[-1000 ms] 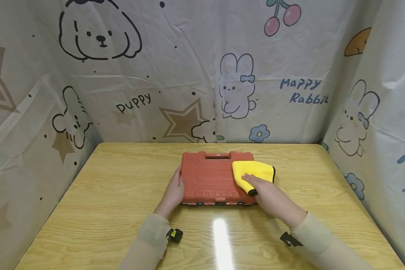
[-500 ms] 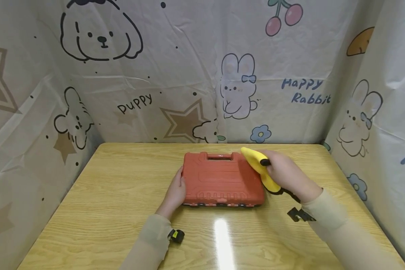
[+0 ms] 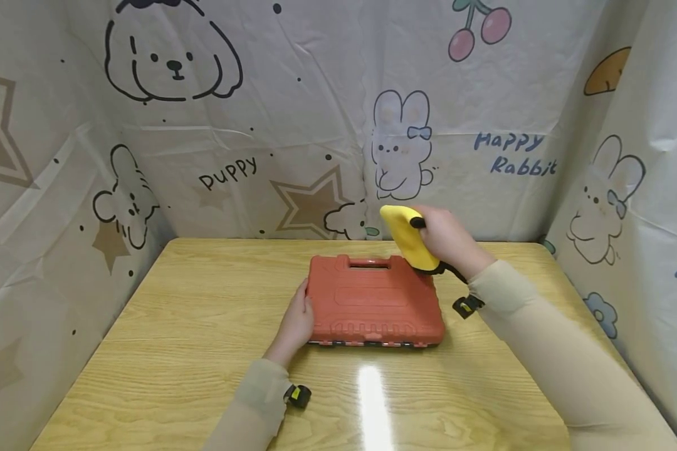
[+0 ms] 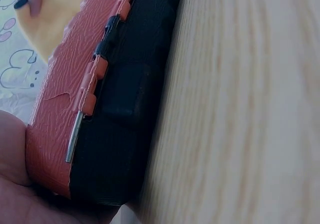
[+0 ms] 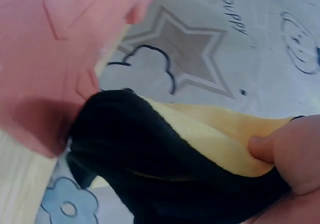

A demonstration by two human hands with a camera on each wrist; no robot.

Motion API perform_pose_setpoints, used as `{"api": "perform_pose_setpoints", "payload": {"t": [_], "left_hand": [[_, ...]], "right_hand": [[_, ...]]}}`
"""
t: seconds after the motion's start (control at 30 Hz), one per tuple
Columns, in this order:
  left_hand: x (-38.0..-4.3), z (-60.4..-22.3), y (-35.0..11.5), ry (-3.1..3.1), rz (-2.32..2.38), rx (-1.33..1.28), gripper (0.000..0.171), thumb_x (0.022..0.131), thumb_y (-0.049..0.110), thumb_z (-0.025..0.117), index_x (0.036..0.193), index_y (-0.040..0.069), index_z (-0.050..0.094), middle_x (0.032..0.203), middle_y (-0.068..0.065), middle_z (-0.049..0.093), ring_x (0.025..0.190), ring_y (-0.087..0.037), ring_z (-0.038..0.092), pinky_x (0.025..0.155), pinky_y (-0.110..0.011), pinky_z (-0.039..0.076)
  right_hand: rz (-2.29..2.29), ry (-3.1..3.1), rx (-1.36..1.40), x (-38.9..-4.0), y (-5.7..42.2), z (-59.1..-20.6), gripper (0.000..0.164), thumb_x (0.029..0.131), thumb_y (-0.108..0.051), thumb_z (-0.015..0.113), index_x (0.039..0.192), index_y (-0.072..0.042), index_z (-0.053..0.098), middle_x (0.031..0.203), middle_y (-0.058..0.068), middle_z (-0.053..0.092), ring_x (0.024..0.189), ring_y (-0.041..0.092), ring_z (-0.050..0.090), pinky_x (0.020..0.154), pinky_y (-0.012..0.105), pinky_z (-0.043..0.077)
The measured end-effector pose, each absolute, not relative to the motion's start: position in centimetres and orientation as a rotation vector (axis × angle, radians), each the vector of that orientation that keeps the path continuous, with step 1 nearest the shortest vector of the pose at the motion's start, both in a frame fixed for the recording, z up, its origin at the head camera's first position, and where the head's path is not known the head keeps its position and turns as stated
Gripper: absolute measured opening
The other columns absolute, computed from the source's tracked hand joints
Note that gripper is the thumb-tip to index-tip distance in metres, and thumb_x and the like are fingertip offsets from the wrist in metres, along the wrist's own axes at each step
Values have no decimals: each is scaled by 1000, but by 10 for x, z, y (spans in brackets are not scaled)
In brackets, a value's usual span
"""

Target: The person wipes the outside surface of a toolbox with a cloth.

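Note:
A red plastic carrying case with a moulded handle lies flat on the table, its clasp side facing the person. My left hand holds it by its left side. The left wrist view shows the black lower half and a metal hinge pin along the seam. Above the far right corner, my right hand pinches a folded yellow cloth. In the right wrist view the cloth's black side hangs down against the case's corner, and the thumb presses on the yellow side.
A light wood table spreads around the case. White printed sheets with cartoon animals and stars enclose it at the back and both sides. Black camera straps sit on both wrists.
My right hand has lifted the yellow cloth off the case's top, first to the right edge, then up and back beyond the far right corner. The left hand stays at the case's left side.

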State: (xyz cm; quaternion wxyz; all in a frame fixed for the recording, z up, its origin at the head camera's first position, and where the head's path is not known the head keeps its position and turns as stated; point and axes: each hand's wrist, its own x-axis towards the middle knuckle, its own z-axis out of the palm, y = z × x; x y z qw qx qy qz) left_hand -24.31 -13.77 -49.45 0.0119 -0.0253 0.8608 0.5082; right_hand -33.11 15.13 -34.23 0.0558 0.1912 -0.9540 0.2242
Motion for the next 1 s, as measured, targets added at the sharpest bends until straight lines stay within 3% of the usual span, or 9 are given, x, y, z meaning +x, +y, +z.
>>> {"api": "perform_pose_setpoints", "payload": {"t": [0.33,0.67,1.0], "left_hand": [[-242,-494,-137,2689,1605,-55,52,111,10,25,161,-5,21,164,-30,29,153,-45,27,125,-57,25],[-243,-494,-139,2699,1589,-31,52,111,9,26,161,-6,21,163,-30,31,152,-44,29,125,-57,26],[-244,-494,-141,2751,1592,-5,50,111,6,29,158,-10,26,158,-34,36,149,-47,34,124,-58,28]], "right_hand": [[619,-2974,667,-355,98,-370,34,101,3,51,133,-2,63,123,18,71,109,33,67,98,48,55],[434,-2933,940,-366,47,-400,16,103,-1,54,113,-3,66,107,15,72,102,31,70,92,45,57],[249,-2976,1119,-365,4,-404,31,105,1,48,132,-3,63,125,17,70,119,32,67,104,43,54]]}}
